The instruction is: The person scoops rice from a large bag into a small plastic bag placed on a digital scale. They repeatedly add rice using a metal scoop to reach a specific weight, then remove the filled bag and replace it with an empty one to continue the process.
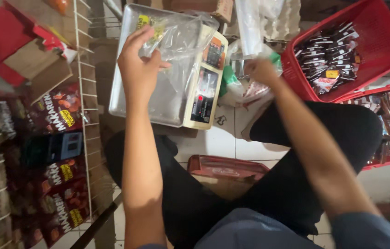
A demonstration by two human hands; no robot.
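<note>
Bag over the scale pan, both hands busy.

L hand is up over the metal pan of the weighing scale, fingers pinched shut on the top of a thin clear plastic bag. Bag hangs on the pan w/ a bit of yellow stuff inside near the top. R hand is down by a pile of small bags on the floor just beside the scale; fingers look curled, but it is blurry, so can't tell if they grip anything. Red basket w/ dark snack packs sits near that hand. I think the bag is so thin and slippy it could slide out of the pinch and spill on the pan. Scale sits on a box, tilted, so a bump from a knee could tip it.
</note>
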